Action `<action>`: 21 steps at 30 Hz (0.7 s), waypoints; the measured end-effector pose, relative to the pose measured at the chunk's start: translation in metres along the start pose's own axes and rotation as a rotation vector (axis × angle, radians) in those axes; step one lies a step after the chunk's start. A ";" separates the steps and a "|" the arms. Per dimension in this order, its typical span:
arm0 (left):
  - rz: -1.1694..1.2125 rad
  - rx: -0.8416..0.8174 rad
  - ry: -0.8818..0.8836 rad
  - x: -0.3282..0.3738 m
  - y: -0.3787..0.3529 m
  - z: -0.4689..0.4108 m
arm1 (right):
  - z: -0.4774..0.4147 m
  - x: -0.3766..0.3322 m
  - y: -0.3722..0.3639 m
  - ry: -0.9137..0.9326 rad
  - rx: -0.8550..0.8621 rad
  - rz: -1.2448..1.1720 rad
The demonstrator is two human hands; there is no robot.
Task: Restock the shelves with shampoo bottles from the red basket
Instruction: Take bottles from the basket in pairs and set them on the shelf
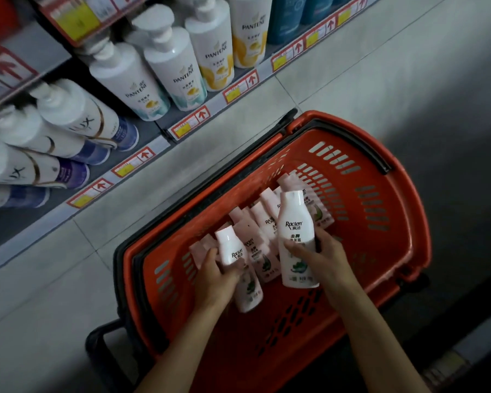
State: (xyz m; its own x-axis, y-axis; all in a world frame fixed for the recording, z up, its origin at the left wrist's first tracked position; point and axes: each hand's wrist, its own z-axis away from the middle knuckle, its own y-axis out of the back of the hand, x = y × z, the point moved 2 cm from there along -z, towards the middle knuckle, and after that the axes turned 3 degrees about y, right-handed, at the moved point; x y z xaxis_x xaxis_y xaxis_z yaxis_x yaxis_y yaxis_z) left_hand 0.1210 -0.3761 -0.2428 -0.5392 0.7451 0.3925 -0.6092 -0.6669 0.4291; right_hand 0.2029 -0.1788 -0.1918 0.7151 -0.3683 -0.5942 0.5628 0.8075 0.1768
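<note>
One red basket [380, 199] sits below both hands. The right hand [328, 258] grips one white bottle [295, 222], held above the pile. The left hand [217, 277] curls round a second bottle [229, 251]. More pink bottles [262, 219] lie between them, too overlapped to count.

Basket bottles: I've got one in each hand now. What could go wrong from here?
1. The right hand holds the right bottle by its lower half; it could tip or slip on the lift.
2. The left hand grips the left bottle among loose bottles in the basket; lifting may knock them about.
3. The Pantene row looks full; with both hands occupied, squeezing one in might topple a neighbour.
</note>
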 end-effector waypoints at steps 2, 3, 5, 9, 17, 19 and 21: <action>0.041 -0.033 -0.028 0.015 0.011 0.011 | 0.018 -0.013 0.004 0.012 -0.023 -0.023; 0.054 -0.054 -0.050 0.024 0.018 0.018 | 0.028 -0.020 0.006 0.016 -0.029 -0.036; 0.078 -0.104 -0.086 0.039 0.028 0.030 | 0.045 -0.031 0.011 0.021 -0.044 -0.042; 0.134 -0.179 -0.127 0.071 0.055 0.062 | 0.085 -0.060 0.020 0.046 -0.064 -0.083; 0.296 -0.243 -0.237 0.144 0.119 0.138 | 0.148 -0.117 0.025 0.103 -0.090 -0.158; 0.293 -0.239 -0.270 0.160 0.135 0.153 | 0.159 -0.133 0.022 0.130 -0.099 -0.160; 0.299 -0.246 -0.298 0.175 0.152 0.167 | 0.172 -0.152 0.018 0.165 -0.100 -0.167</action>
State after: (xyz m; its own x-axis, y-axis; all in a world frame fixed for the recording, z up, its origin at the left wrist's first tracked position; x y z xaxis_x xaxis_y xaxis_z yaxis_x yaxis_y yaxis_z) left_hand 0.0312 -0.3482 0.0275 -0.5439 0.4623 0.7003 -0.5914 -0.8032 0.0709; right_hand 0.1759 -0.1872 0.0361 0.5338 -0.4271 -0.7298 0.6176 0.7864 -0.0084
